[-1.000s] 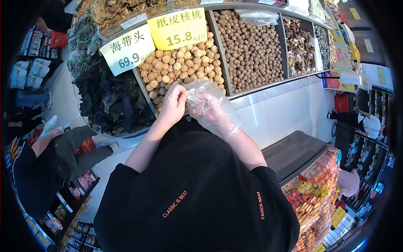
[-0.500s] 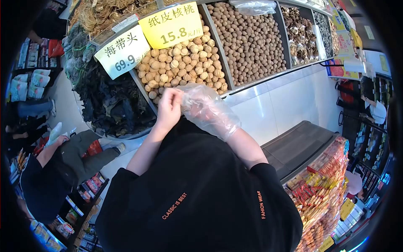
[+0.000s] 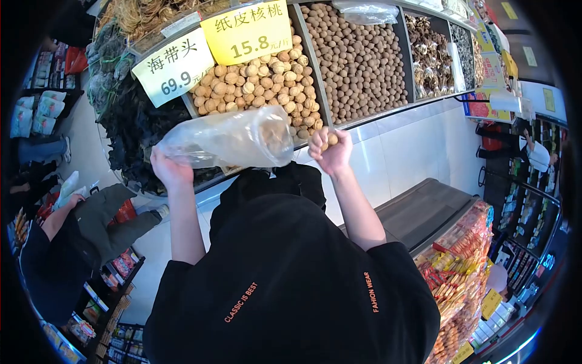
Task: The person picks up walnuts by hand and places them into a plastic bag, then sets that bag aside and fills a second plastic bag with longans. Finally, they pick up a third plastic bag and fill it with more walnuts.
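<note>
My left hand is closed on one end of a clear plastic bag. The bag stretches out to the right, its round mouth facing my other side, over the front of the walnut bin. Just right of that mouth, my right hand is held up with its fingers curled around a walnut; whether it holds more than one is hard to see. Light-brown walnuts fill the compartment behind the bag.
Dark dried kelp lies left of the walnuts, and small round brown nuts fill the right compartment. Two price signs stand above. A dark ledge and packaged snacks are on my right. Another person is at the left.
My right hand has come out of the bag and moved right with a walnut in it. My left hand has moved left, drawing the bag across the front of the bin.
</note>
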{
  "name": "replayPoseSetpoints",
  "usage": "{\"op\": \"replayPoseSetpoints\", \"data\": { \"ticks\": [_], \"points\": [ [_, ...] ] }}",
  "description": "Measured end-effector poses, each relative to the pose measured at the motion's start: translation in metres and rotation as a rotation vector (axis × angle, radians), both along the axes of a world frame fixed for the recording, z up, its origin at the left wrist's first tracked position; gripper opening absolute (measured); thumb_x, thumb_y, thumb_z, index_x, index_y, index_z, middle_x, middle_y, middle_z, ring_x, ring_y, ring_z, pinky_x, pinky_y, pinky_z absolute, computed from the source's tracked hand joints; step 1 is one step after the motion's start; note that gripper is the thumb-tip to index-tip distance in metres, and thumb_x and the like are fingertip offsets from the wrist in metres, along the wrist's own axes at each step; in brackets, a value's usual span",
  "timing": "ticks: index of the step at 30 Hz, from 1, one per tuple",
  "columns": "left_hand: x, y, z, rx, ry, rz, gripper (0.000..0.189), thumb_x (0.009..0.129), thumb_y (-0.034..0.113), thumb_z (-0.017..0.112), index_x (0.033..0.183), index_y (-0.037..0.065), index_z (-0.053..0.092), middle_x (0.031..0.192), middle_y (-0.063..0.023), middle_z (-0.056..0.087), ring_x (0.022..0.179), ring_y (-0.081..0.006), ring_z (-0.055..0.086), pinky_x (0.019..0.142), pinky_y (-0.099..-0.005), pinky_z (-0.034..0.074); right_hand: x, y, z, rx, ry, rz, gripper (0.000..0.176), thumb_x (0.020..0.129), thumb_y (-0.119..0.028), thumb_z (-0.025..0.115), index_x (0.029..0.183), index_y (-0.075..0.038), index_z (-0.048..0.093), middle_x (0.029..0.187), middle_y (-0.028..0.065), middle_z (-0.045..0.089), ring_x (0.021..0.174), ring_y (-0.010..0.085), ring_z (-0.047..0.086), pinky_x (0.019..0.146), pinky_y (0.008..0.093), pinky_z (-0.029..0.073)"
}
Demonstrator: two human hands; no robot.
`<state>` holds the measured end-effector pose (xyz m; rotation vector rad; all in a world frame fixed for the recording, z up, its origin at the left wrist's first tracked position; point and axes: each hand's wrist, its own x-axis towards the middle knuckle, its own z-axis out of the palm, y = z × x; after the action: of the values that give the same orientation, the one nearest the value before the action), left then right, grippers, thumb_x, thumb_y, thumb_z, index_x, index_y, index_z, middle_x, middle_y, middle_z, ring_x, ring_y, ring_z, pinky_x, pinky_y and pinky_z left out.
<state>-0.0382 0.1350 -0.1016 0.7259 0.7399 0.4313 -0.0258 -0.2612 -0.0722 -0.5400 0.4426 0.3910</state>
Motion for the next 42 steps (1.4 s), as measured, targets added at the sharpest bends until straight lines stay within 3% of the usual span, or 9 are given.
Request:
{"op": "replayPoseSetpoints", "data": {
  "ticks": [4, 7, 11, 18, 21, 33, 35, 38, 42],
  "points": [
    [-0.009, 0.021, 0.011, -0.155, -0.044, -0.023, 0.034, 0.105, 0.028, 0.036, 0.115, 0.004, 0.058, 0.113, -0.0117, 0.066, 0.103, -0.0308, 0.063, 0.089, -0.0476, 0.052, 0.04, 0.006, -0.04, -0.829, -0.063, 0.413, 0.023, 0.093, -0.027, 0.047, 0.084, -0.007, 0.051, 0.068, 0.0054, 0.055, 0.056, 0.0163, 0.05, 0.048, 0.0304, 0.039],
    [-0.015, 0.022, 0.016, -0.212, -0.073, -0.014, 0.038, 0.105, 0.03, 0.035, 0.114, 0.003, 0.061, 0.116, -0.0133, 0.066, 0.106, -0.0315, 0.063, 0.092, -0.049, 0.05, 0.048, 0.028, -0.04, -1.821, -0.486, 0.645, 0.043, 0.093, -0.041, 0.059, 0.102, 0.001, 0.053, 0.092, 0.0256, 0.068, 0.086, 0.0379, 0.07, 0.071, 0.0478, 0.055],
    [-0.023, 0.029, -0.003, -0.265, -0.119, -0.023, 0.04, 0.105, 0.032, 0.035, 0.114, 0.003, 0.061, 0.117, -0.0137, 0.066, 0.108, -0.032, 0.062, 0.095, -0.0503, 0.049, 0.053, 0.038, -0.052, -2.035, -0.644, 0.781, 0.045, 0.089, -0.042, 0.065, 0.109, -0.004, 0.05, 0.089, 0.0217, 0.069, 0.082, 0.04, 0.069, 0.07, 0.0476, 0.055],
    [-0.022, 0.017, 0.019, -0.283, -0.065, 0.034, 0.041, 0.104, 0.031, 0.035, 0.12, 0.002, 0.06, 0.122, -0.0152, 0.064, 0.115, -0.0332, 0.059, 0.1, -0.0516, 0.045, 0.046, 0.028, -0.049, -1.8, -0.508, 0.542, 0.037, 0.089, -0.027, 0.063, 0.106, 0.0, 0.045, 0.093, 0.0256, 0.064, 0.09, 0.0435, 0.063, 0.078, 0.0497, 0.051],
    [-0.027, 0.043, 0.002, -0.422, -0.287, -0.108, 0.038, 0.103, 0.023, 0.035, 0.123, 0.0, 0.058, 0.128, -0.0165, 0.062, 0.12, -0.0343, 0.057, 0.103, -0.0524, 0.044, 0.037, 0.02, -0.079, -1.733, -0.88, 0.543, 0.03, 0.079, -0.002, 0.055, 0.107, 0.002, 0.045, 0.106, 0.0279, 0.047, 0.1, 0.0469, 0.051, 0.092, 0.0471, 0.046],
    [0.019, -0.001, -0.004, -0.637, -0.359, -0.339, 0.042, 0.1, 0.015, 0.033, 0.131, -0.006, 0.052, 0.136, -0.0228, 0.055, 0.127, -0.0378, 0.052, 0.109, -0.052, 0.038, 0.028, 0.03, -0.047, -1.777, -0.61, 0.618, 0.047, 0.087, -0.023, 0.065, 0.129, -0.009, 0.048, 0.124, 0.0236, 0.047, 0.107, 0.0405, 0.06, 0.09, 0.0461, 0.052],
    [0.026, -0.013, -0.008, -0.705, -0.404, -0.376, 0.042, 0.1, 0.015, 0.033, 0.131, -0.006, 0.052, 0.136, -0.0229, 0.054, 0.128, -0.0378, 0.051, 0.11, -0.052, 0.037, 0.025, 0.024, -0.034, -0.991, -0.196, 0.327, 0.043, 0.094, -0.035, 0.059, 0.127, -0.009, 0.049, 0.121, 0.0168, 0.054, 0.099, 0.0302, 0.065, 0.08, 0.0391, 0.054],
    [0.038, -0.045, 0.007, -0.681, -0.357, -0.371, 0.043, 0.099, 0.015, 0.033, 0.132, -0.006, 0.052, 0.137, -0.0234, 0.054, 0.129, -0.0383, 0.049, 0.111, -0.0524, 0.036, 0.015, 0.02, 0.03, -0.501, -0.135, 0.091, 0.057, 0.094, -0.051, 0.054, 0.131, -0.007, 0.052, 0.12, 0.0157, 0.06, 0.091, 0.0234, 0.065, 0.072, 0.0331, 0.055],
    [0.053, -0.071, 0.005, -0.716, -0.38, -0.489, 0.044, 0.098, 0.02, 0.036, 0.129, -0.005, 0.054, 0.134, -0.0237, 0.056, 0.127, -0.0398, 0.05, 0.111, -0.0545, 0.036, 0.005, -0.002, 0.084, -0.367, -0.212, 0.227, 0.073, 0.091, -0.063, 0.049, 0.139, -0.008, 0.046, 0.126, 0.0169, 0.058, 0.088, 0.0259, 0.067, 0.063, 0.0336, 0.054]
  ]
}}
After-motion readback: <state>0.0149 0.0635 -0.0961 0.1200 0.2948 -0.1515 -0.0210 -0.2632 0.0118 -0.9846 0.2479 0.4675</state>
